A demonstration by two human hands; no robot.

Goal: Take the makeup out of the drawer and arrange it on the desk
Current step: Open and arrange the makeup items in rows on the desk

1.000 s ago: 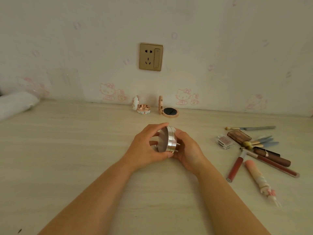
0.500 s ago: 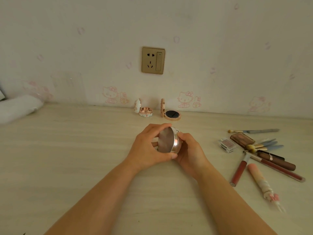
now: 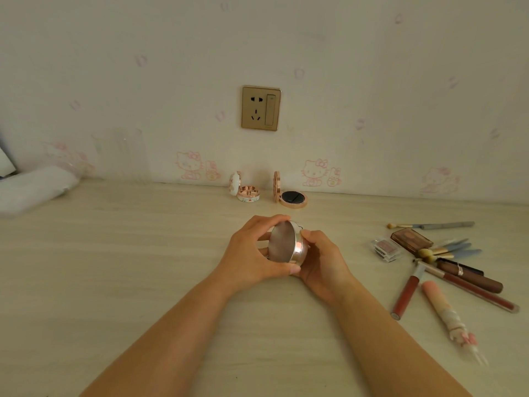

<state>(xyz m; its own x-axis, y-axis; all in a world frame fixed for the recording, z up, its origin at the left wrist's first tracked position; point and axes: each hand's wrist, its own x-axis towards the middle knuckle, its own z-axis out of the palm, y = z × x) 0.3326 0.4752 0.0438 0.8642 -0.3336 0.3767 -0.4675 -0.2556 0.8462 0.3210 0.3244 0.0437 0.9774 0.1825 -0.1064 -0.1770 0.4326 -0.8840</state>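
Makeup of several kinds lies on the pale wood-grain desk, and the gold wall socket serves as the landmark. Far left of the socket, at the desk's edge by the wall, rests one white soft roll, blurred. Directly below the socket, against the wall, stand two open compacts: one small white-and-rose-gold round compact and, just right of it, one rose-gold round compact with a black inner pad. Lower still, below the socket and nearer the person, one round silver-pink compact case is held tilted on edge above the desk. The left hand curls its fingers and thumb round the case's left rim; the right hand grips the right side, fingers wrapped behind it. Down and right of the socket lies a loose cluster: one clear square powder case, one brown rectangular palette, one long grey-handled brush, a bunch of blue-handled brushes whose number I cannot tell, one brown tube, two red lip gloss tubes, and one pink decorated tube.
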